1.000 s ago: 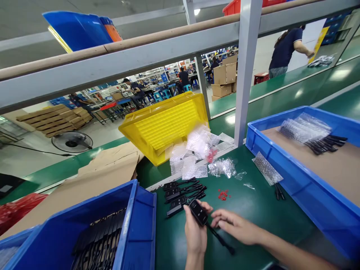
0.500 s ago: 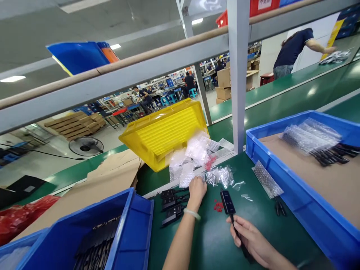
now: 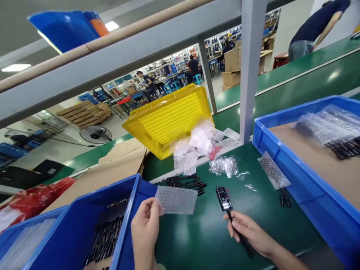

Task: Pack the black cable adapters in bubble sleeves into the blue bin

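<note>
Between the thumb and fingers of my left hand (image 3: 147,223) is one end of a bubble-wrap bag (image 3: 177,200), held flat above the green bench. My right hand (image 3: 250,230) grips the cable of a small black device (image 3: 224,198) with a glossy face, its body pointing away from me. Red bits show beside the device, partly hidden by it. Several more black devices (image 3: 187,182) lie behind the bubble-wrap bag. A heap of bubble-wrap bags (image 3: 197,144) spills from the tilted yellow bin (image 3: 168,122). Small clear plastic pieces (image 3: 225,165) lie in a pile farther back.
A blue bin (image 3: 131,221) with black parts stands at left. The blue tray (image 3: 281,150) at right holds wrapped devices (image 3: 332,125); one wrapped piece (image 3: 274,170) leans against its side. A metal post (image 3: 250,71) rises behind the bench. A person (image 3: 315,32) bends over a far bench.
My left hand has come back from the heap toward me and left, now carrying a bubble-wrap bag. My right hand keeps the device in nearly the same place. The view has shifted slightly.
</note>
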Demonstrator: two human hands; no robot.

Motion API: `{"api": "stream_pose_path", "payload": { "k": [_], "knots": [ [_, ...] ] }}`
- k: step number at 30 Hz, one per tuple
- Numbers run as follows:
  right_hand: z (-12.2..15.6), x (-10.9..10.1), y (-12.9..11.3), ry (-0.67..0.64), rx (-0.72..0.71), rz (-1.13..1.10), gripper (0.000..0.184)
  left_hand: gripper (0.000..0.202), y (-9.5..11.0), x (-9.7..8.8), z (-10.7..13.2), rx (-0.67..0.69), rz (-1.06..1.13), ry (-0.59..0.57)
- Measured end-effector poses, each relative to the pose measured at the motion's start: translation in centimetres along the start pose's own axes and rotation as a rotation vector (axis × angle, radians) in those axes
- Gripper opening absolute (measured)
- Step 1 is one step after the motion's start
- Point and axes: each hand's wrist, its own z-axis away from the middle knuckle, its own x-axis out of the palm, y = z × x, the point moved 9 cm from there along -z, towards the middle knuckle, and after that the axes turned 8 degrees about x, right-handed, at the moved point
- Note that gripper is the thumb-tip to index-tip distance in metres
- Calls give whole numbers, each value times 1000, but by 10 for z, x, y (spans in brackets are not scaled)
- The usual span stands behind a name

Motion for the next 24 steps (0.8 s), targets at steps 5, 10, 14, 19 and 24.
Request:
{"api": "stream_pose_path", "payload": {
  "k": [5,10,14,19,24],
  "knots": [
    [5,21,8,-121,54,195,41,29,-71,-18,63,-132,-346,-31],
    [12,41,12,-189,138,404,44,21,-41,15,113,159,-459,-89],
    [16,53,11,-232,188,565,39,9,-29,65,140,220,-411,-362],
    [16,54,12,-224,179,718,36,14,-44,84,137,134,-472,-460],
    [17,51,11,-173,115,878,38,14,-63,73,130,-40,-131,-430]
  ]
}}
